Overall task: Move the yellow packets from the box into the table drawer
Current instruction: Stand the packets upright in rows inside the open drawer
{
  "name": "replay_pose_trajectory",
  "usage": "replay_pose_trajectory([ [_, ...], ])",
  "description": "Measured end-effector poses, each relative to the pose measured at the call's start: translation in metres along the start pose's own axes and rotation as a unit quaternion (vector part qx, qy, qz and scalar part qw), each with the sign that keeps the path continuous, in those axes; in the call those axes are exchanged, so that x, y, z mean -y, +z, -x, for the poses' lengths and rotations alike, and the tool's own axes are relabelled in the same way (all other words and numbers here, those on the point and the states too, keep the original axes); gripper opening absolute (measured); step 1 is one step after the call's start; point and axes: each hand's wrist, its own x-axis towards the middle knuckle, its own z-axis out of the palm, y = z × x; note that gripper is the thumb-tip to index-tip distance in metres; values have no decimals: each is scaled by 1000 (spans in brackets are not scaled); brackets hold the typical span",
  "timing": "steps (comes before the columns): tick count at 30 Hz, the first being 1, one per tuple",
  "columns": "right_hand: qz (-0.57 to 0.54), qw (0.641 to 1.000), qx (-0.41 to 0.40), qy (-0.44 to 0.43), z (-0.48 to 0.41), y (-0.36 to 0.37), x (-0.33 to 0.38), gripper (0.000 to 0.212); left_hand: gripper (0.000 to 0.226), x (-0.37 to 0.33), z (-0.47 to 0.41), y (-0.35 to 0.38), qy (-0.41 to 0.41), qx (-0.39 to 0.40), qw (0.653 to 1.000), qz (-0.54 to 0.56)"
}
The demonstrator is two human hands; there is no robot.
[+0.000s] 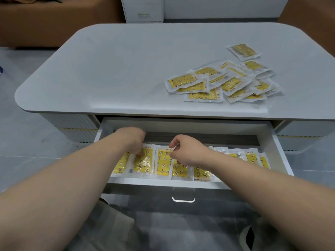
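Observation:
The white table drawer [282, 156] is pulled open below the grey tabletop [117, 69]. Several yellow packets with star prints lie in a row inside the drawer [164, 163]. My left hand [133, 140] reaches down into the drawer's left part, fingers curled onto a packet [143, 163]. My right hand [186, 151] hovers over the middle, thumb and fingers pinching the top edge of a packet [179, 170]. A loose heap of several more yellow packets [223, 82] lies on the tabletop at the right. No box is in view.
One single packet [243, 51] lies apart, further back on the right of the tabletop. The drawer's metal handle [183, 199] sticks out towards me. A white cabinet [143, 9] and a brown sofa [45, 24] stand behind the table.

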Motion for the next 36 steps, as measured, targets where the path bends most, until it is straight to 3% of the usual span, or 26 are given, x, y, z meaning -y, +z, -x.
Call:
replay_pose_trajectory([
  [6, 44, 998, -27, -28, 3, -17, 8, 23, 27, -18, 11, -14, 1, -60, 995, -74],
  [8, 58, 996, -53, -33, 3, -31, 13, 15, 31, -29, 18, -31, 19, -48, 999, -16],
  [11, 57, 993, -103, -29, 4, -53, 20, 11, 31, -46, 34, -59, 87, -58, 981, 165],
  [13, 50, 987, -150, -26, 5, -66, 22, 15, 33, -57, 42, -72, 102, -179, 955, 215],
  [15, 13, 980, -195, -22, 3, -76, 20, 15, 29, -65, 40, -77, 74, -329, 922, 191],
  [17, -74, 968, -240, -18, -1, -83, 17, 23, 24, -68, 30, -76, 67, -403, 893, 187],
  [21, -313, 900, -304, 13, -7, -97, 15, 45, 45, -64, 9, -75, 86, -373, 906, 182],
  [24, -444, 851, -280, 25, -9, -106, 15, 49, 58, -65, -5, -73, 85, -337, 928, 131],
  [28, -548, 807, -219, 4, -8, -110, 14, 41, 58, -70, -12, -67, 91, -309, 944, 78],
  [36, -665, 734, -138, 15, -12, -118, 7, 23, 39, -81, 3, -76, 79, -380, 921, 13],
])
